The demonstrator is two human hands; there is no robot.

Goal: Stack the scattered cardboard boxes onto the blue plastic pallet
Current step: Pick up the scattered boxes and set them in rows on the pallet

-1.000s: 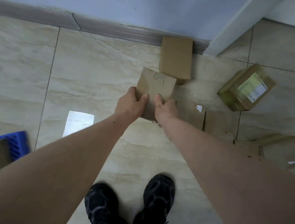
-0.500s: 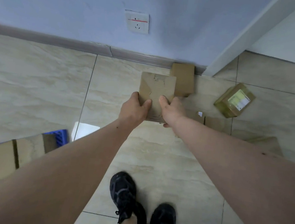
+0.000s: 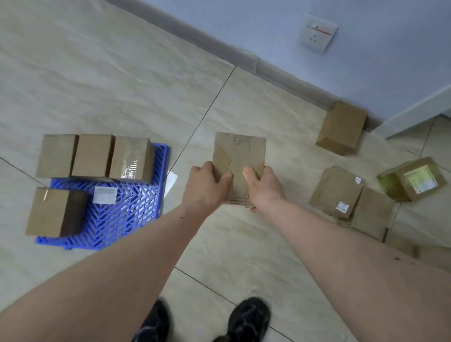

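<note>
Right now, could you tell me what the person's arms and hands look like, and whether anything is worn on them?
Both forearms are bare from the lower frame edge to the wrists, with no sleeves in view. The left hand and right hand are gloveless, and no watch, ring or bracelet shows. A few small dark spots dot the right forearm, one the left. The black shoes are the only clothing visible.

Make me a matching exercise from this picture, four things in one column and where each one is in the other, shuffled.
Things:
1. flat brown cardboard box
2. blue plastic lattice pallet
3. white wall socket
4. olive taped box with pale label

Places:
A. on the wall
B. held in both hands
C. on the floor, far right
D. on the floor, left, carrying boxes

Pairs: 1-B, 2-D, 3-A, 4-C
</note>
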